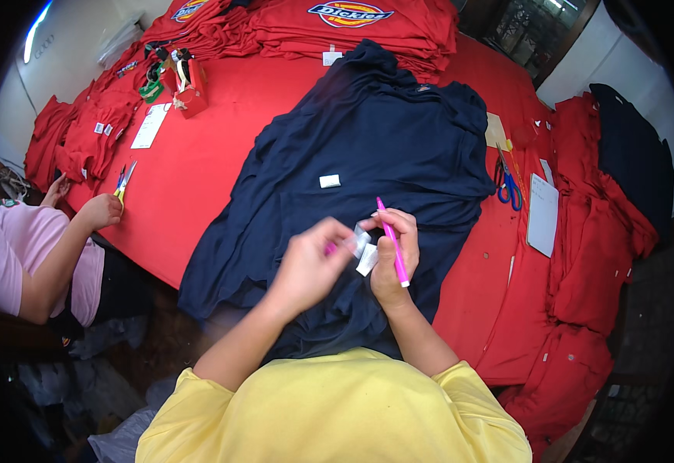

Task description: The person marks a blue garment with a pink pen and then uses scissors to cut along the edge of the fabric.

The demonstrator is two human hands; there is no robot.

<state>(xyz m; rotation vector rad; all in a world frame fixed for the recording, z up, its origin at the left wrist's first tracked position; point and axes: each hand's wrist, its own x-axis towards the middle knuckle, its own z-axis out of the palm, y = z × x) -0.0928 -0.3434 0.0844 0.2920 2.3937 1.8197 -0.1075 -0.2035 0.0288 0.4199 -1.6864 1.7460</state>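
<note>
A navy blue garment (383, 131) lies spread in front of me on the red-covered table. My right hand (392, 258) grips a slim pink marker (393, 245), its pointed end away from me and its white end toward me. The same hand's fingers are at a small white label (367, 260). Close beside it, my left hand (310, 266) is pinched and slightly blurred. A small pink piece (330, 248) shows at its fingers, next to a bit of clear film (361, 241). Another white label (329, 181) rests on the garment beyond my hands.
Red garments (352, 31) are stacked at the far side, with more piled right (591, 262). Blue-handled scissors (509, 189) and a white card (542, 214) lie to the right. A red tape dispenser (191, 96) stands far left. At left, a co-worker's hand (104, 211) holds yellow-handled snips (122, 189).
</note>
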